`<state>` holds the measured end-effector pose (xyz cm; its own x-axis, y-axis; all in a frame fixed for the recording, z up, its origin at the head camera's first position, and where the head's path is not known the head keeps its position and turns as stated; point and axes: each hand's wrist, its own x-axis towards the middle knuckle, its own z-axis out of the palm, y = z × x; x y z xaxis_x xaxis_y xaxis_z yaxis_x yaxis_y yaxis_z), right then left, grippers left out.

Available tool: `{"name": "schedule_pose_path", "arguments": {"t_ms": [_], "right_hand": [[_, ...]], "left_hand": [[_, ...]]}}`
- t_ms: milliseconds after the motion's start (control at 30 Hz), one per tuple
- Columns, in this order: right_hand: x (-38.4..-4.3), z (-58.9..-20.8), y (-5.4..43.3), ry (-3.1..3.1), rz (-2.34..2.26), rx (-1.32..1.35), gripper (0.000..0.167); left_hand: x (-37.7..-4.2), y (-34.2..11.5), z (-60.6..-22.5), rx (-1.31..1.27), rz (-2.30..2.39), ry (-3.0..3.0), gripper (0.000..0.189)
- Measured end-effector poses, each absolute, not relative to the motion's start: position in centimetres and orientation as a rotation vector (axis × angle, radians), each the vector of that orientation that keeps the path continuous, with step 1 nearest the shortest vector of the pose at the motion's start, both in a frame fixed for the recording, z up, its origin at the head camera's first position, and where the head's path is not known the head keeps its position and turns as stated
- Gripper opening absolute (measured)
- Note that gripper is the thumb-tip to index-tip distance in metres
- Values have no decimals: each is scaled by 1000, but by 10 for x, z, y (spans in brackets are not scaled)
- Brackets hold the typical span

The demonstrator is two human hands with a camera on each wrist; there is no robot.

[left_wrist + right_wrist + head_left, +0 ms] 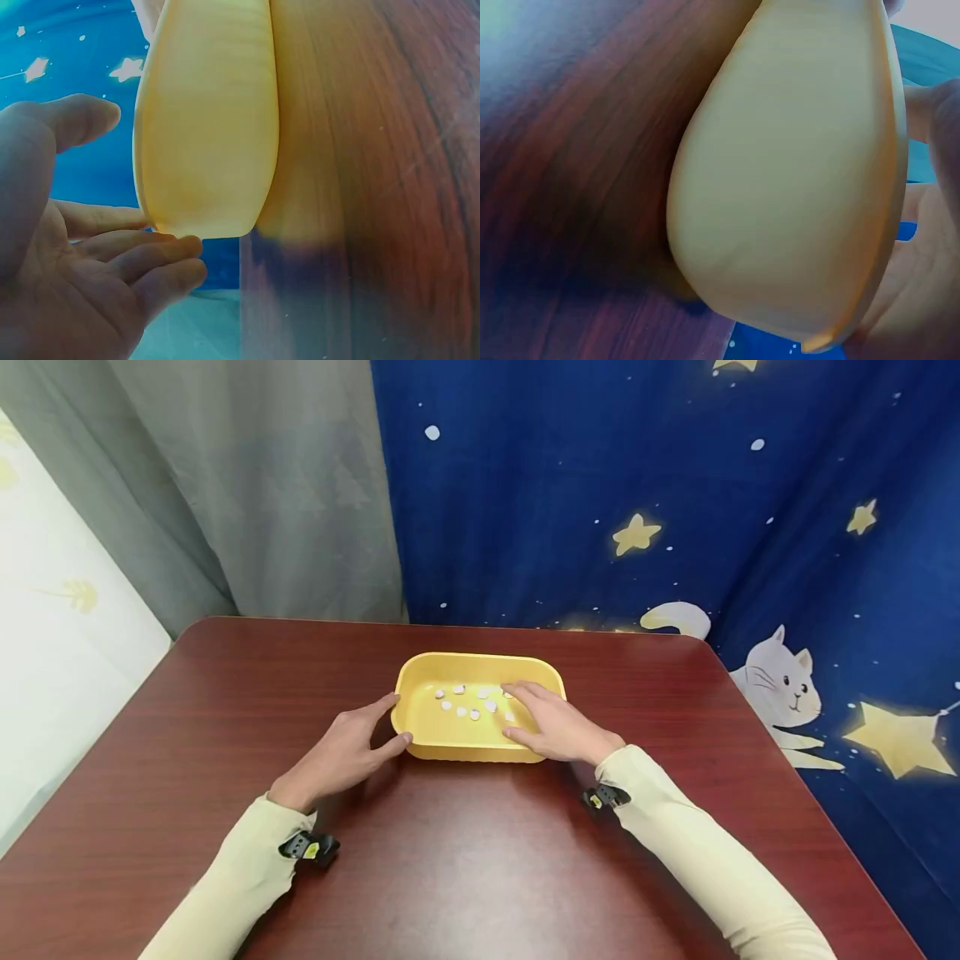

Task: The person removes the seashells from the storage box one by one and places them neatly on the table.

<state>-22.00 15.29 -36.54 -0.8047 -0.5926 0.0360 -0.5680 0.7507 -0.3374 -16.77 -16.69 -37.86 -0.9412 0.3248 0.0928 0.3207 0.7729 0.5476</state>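
A yellow rectangular plastic basin (471, 752) with rounded corners sits on the table, and several small, whitish, roundish pieces (475, 715) lie scattered over its bottom. At the basin's left end is my left hand (341, 756), fingertips right at the rim and thumb held apart from the fingers. The left wrist view shows that thumb (86, 120) away from the basin wall, with other fingertips close by its end. My right hand (555, 722) reaches over the right end of the basin, fingers and thumb spread above the pieces. In the right wrist view the basin wall (787, 172) hides most of its fingers.
The dark reddish-brown wooden table (465, 860) has rounded far corners. Behind it hang a grey curtain (300, 485) and a blue curtain (525, 485) with stars and a white cat. A pale patterned surface (60, 610) stands at the left.
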Motion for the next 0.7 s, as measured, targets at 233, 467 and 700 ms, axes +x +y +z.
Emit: {"name": "schedule_pose_path", "arguments": {"t_ms": [233, 467, 700], "right_hand": [[-236, -362, 141, 2815, -437, -1000, 69], [-255, -366, 129, 2873, -354, -965, 61], [-265, -375, 123, 2920, -412, -973, 39]], "left_hand": [[-169, -164, -380, 520, 904, 2967, 72], [-170, -166, -379, 511, 911, 2946, 72], [-171, -167, -381, 538, 925, 2946, 70]]}}
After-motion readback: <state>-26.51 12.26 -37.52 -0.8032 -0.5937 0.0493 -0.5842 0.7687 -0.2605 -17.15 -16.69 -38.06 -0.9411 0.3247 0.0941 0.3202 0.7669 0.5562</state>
